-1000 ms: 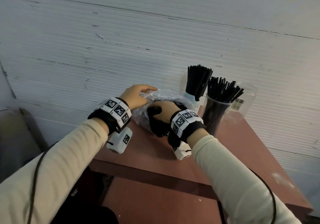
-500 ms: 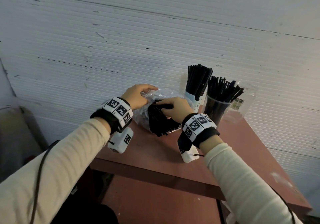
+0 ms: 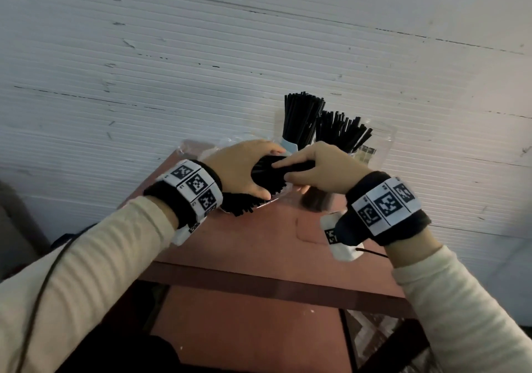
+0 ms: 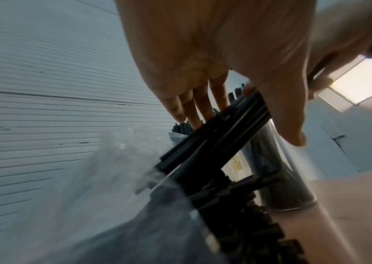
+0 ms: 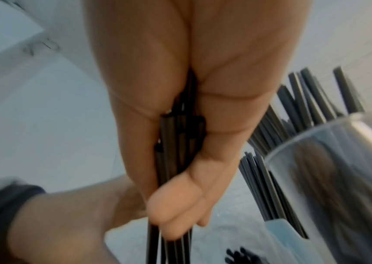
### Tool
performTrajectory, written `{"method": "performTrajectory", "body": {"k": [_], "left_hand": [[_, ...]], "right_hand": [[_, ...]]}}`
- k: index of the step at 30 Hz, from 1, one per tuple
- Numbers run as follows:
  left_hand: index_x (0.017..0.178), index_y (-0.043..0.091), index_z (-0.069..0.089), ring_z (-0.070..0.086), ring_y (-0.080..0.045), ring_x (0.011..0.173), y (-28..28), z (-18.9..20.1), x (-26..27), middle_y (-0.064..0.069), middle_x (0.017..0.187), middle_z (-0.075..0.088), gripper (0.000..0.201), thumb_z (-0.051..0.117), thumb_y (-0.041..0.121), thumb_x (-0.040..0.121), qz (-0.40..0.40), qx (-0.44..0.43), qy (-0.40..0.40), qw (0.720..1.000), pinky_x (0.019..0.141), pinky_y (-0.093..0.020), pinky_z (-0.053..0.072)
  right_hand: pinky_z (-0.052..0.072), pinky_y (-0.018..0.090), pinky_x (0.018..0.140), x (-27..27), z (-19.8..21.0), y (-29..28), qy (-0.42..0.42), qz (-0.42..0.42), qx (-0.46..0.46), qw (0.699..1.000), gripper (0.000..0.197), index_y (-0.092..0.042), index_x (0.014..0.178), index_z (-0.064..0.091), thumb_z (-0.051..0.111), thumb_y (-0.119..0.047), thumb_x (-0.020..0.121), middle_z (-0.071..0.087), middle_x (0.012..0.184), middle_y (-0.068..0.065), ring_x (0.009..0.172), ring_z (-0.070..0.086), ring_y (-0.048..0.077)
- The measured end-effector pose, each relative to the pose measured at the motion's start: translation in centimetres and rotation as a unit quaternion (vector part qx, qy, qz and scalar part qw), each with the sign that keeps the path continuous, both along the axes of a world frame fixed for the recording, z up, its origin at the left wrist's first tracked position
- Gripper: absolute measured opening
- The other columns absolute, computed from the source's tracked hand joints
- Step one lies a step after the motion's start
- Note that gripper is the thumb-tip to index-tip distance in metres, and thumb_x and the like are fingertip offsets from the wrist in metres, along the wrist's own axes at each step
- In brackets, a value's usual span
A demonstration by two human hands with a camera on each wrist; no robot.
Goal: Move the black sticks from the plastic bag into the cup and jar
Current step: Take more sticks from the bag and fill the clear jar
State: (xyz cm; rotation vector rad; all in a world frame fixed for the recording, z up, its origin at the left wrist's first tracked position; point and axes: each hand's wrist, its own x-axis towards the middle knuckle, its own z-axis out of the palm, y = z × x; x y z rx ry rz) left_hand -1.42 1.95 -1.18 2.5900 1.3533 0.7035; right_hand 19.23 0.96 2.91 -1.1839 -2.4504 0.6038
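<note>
The tabletop [image 3: 259,243], reddish brown, stands against a white ribbed wall [image 3: 201,55]. On its far left part lies the plastic bag [image 4: 94,178], clear and crumpled, with loose black sticks [image 3: 239,207] spilling from its near edge. At the far right stand the jar [image 5: 329,178], clear glass, and just beside it the cup [image 3: 289,144]; both already carry dense upright sticks. Judged from this, the transfer is well advanced, but a quantity remains in the bag. Between the two wrists a bundle [image 3: 276,175] is lifted above the bag. The right hand [image 3: 319,171] is clamped round this bundle. The left hand [image 3: 239,168] cups its near end, fingers [image 4: 201,110] fairly straight against the sticks, thumb beneath.
</note>
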Motion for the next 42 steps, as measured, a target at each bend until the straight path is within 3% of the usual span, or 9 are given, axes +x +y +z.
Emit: {"method": "performTrajectory", "body": {"k": [4,9,13,17,21,24,30,37,42], "left_hand": [[0.114,0.028,0.055,0.063,-0.015,0.094,0.6,0.5,2.8,0.008,0.099,0.065,0.048,0.078,0.033,0.072,0.017,-0.001,0.035,0.999,0.080,-0.031,0.048],[0.102,0.022,0.065,0.065,-0.010,0.082,0.0,1.4,5.4,0.006,0.084,0.067,0.023,0.071,0.036,0.084,0.019,-0.001,-0.089,0.996,0.069,-0.020,0.047],[0.082,0.028,0.064,0.060,0.007,0.063,-0.5,1.6,8.0,0.020,0.066,0.065,0.012,0.072,0.038,0.083,0.004,-0.090,-0.213,0.973,0.065,-0.017,0.044],[0.076,0.017,0.061,0.058,-0.003,0.060,-1.3,1.2,10.4,0.010,0.060,0.060,0.017,0.071,0.028,0.085,-0.044,-0.152,-0.288,0.944,0.066,-0.016,0.048],[0.086,0.011,0.065,0.063,-0.009,0.080,-1.3,-0.5,11.1,0.003,0.079,0.066,0.012,0.075,0.016,0.081,-0.069,-0.205,-0.354,0.910,0.087,-0.029,0.051],[0.083,0.013,0.063,0.062,-0.007,0.084,-1.2,-1.1,11.2,0.005,0.081,0.064,0.013,0.075,0.010,0.080,-0.057,-0.225,-0.392,0.890,0.092,-0.029,0.049],[0.102,-0.009,0.061,0.064,-0.015,0.092,-1.0,-0.5,11.0,-0.010,0.093,0.065,0.030,0.074,0.005,0.080,-0.084,-0.252,-0.391,0.881,0.091,-0.026,0.051],[0.090,0.011,0.069,0.067,-0.011,0.094,-0.2,-2.8,10.5,-0.002,0.092,0.072,0.016,0.078,0.007,0.077,-0.036,-0.327,-0.312,0.891,0.093,-0.026,0.047],[0.081,0.007,0.065,0.065,-0.012,0.086,-0.5,-2.6,10.7,-0.002,0.079,0.067,0.015,0.069,0.020,0.087,-0.045,-0.332,-0.275,0.901,0.089,-0.020,0.048]], "right_hand": [[0.045,0.009,0.061,1.9,1.7,-2.0,-0.001,0.014,0.003,1.000,0.029,-0.034,0.113,0.071,0.069,-0.020,0.088,0.068,0.065,-0.016,0.059,0.065,0.003],[0.042,0.006,0.076,4.9,4.6,-4.1,0.020,-0.027,0.102,0.994,0.039,-0.045,0.123,0.060,0.067,-0.045,0.085,0.066,0.097,-0.022,0.083,0.060,-0.011],[0.054,0.029,0.088,5.4,6.0,-4.5,0.244,-0.048,0.227,0.941,0.035,-0.029,0.117,0.065,0.072,-0.035,0.084,0.064,0.115,-0.011,0.099,0.064,0.005],[0.051,0.020,0.080,4.4,6.0,-4.1,0.338,-0.035,0.246,0.908,0.019,-0.020,0.109,0.066,0.061,-0.028,0.093,0.065,0.117,-0.005,0.094,0.064,0.003],[0.045,0.015,0.092,3.7,4.2,-2.2,0.219,-0.028,0.261,0.940,0.023,-0.017,0.109,0.072,0.061,-0.029,0.092,0.066,0.113,-0.009,0.106,0.059,-0.001],[0.040,0.006,0.088,3.5,2.4,-1.3,0.137,-0.031,0.245,0.959,0.026,-0.019,0.112,0.071,0.066,-0.028,0.089,0.063,0.105,-0.014,0.099,0.057,-0.004],[0.038,0.004,0.090,2.9,1.6,-0.7,0.146,-0.030,0.258,0.955,0.035,-0.022,0.118,0.065,0.070,-0.027,0.084,0.061,0.116,-0.007,0.104,0.055,0.000],[0.034,-0.001,0.078,2.9,0.7,-0.3,0.146,-0.055,0.261,0.953,0.016,-0.010,0.097,0.068,0.068,-0.012,0.082,0.067,0.096,0.000,0.086,0.054,0.003],[0.034,0.000,0.078,3.3,0.7,-0.7,0.144,-0.056,0.255,0.955,0.016,-0.012,0.098,0.068,0.070,-0.016,0.083,0.066,0.096,-0.004,0.084,0.052,-0.006]]}}
